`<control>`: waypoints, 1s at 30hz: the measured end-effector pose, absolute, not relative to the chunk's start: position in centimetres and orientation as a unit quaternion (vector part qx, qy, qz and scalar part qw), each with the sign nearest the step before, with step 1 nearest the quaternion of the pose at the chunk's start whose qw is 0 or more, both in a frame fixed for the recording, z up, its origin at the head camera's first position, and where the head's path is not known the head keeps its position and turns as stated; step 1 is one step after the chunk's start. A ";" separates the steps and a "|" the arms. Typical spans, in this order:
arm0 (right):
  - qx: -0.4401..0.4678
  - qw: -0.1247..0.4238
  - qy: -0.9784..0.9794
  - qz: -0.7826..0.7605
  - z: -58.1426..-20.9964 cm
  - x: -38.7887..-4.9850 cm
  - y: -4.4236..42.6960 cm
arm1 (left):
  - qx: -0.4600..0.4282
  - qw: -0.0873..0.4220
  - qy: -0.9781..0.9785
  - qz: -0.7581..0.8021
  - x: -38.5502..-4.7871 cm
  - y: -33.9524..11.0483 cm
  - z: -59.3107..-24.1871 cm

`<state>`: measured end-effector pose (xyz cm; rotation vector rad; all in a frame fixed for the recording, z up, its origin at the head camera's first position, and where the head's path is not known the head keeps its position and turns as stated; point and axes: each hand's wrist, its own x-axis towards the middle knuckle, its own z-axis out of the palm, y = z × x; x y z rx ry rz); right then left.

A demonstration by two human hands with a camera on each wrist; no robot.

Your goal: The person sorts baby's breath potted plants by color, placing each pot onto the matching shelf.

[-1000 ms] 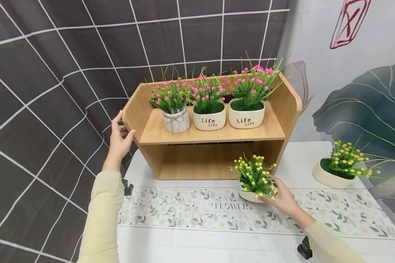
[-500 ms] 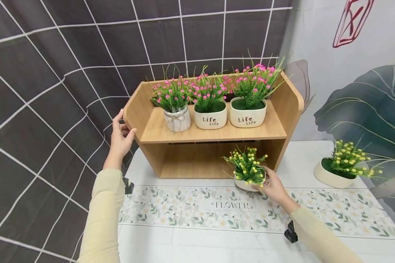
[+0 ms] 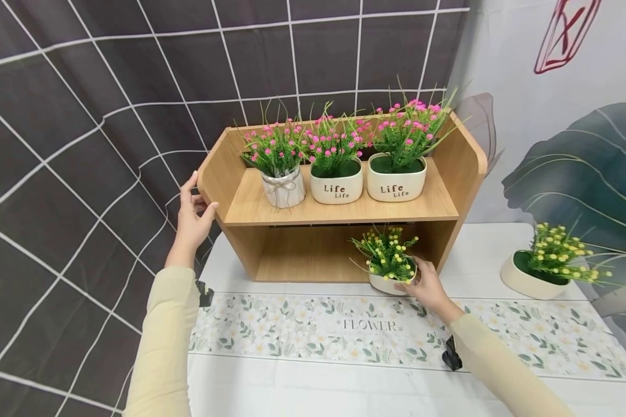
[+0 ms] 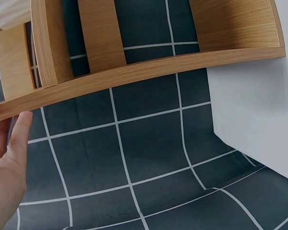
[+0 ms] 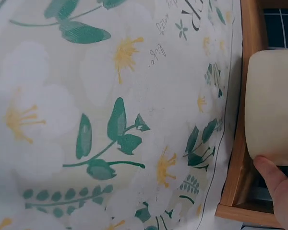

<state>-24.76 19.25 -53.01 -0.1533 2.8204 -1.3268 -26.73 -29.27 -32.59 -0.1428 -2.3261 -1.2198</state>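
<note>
My right hand (image 3: 426, 286) grips the right side of a cream pot (image 3: 388, 284) with yellow flowers, at the front right of the lower shelf compartment. In the right wrist view, a finger and part of the right hand (image 5: 281, 191) touch the pot (image 5: 273, 108), which overlaps the shelf's wooden edge. On the left, my left hand (image 3: 194, 223) holds the side panel of the wooden shelf (image 3: 339, 217), fingers outside and thumb near the front edge. The left wrist view shows the same hand (image 4: 9, 167) at the panel's edge (image 4: 134, 74).
On the upper shelf stand three pots with pink flowers: a white one with a bow (image 3: 284, 190) and two cream "Life" pots (image 3: 336, 188). Another yellow-flowered pot (image 3: 532, 281) stands on the table right of the shelf. A dark gridded cloth (image 3: 109, 191) hangs behind and left.
The right hand has carried the yellow-flowered pot left and away from me, from before the shelf to its lower opening. The left hand keeps its hold on the side panel.
</note>
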 end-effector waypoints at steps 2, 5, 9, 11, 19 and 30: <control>-0.044 0.009 0.903 -0.428 -53.2 -24.9 19.2 | -0.051 0.251 -0.856 -0.449 -26.7 -29.2 -32.6; -0.040 0.012 0.900 -0.433 -53.3 -25.2 19.1 | -0.051 0.251 -0.856 -0.449 -26.8 -29.1 -32.5; -0.041 0.011 0.899 -0.436 -53.3 -25.7 18.8 | -0.058 0.254 -0.854 -0.450 -26.9 -29.0 -32.4; -0.041 0.013 0.898 -0.438 -53.3 -25.9 18.7 | -0.061 0.254 -0.854 -0.450 -27.0 -29.0 -32.4; -0.051 0.007 0.907 -0.419 -53.4 -26.7 17.6 | -0.048 0.248 -0.857 -0.450 -26.8 -29.4 -32.6; -0.051 -0.009 0.900 -0.432 -53.0 -27.2 15.6 | -0.047 0.249 -0.860 -0.442 -26.9 -29.3 -32.6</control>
